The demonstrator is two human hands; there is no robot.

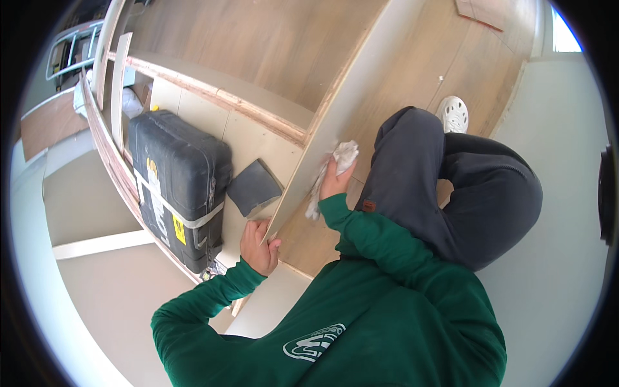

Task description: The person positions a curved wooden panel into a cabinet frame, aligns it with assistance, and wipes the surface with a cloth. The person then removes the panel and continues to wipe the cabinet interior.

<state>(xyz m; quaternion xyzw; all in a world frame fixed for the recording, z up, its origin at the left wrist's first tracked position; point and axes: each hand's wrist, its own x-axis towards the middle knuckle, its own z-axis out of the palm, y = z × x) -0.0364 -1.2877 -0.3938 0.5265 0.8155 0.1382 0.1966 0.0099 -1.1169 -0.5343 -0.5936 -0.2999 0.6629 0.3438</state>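
A long pale panel stands on edge, running diagonally in front of me. My left hand is closed over its near edge, fingers on the far side and thumb on my side. On the face toward me, my right hand presses a crumpled white cloth; part of the cloth hangs down below the palm. Just beyond my left hand lies a dark grey square sheet, its kind unclear.
A black hard case with a pale strap lies left of the panel. Wooden framing stretches across the far left. My bent legs and a white clog are on the right, beside a pale wall. A brown board lies on the far floor.
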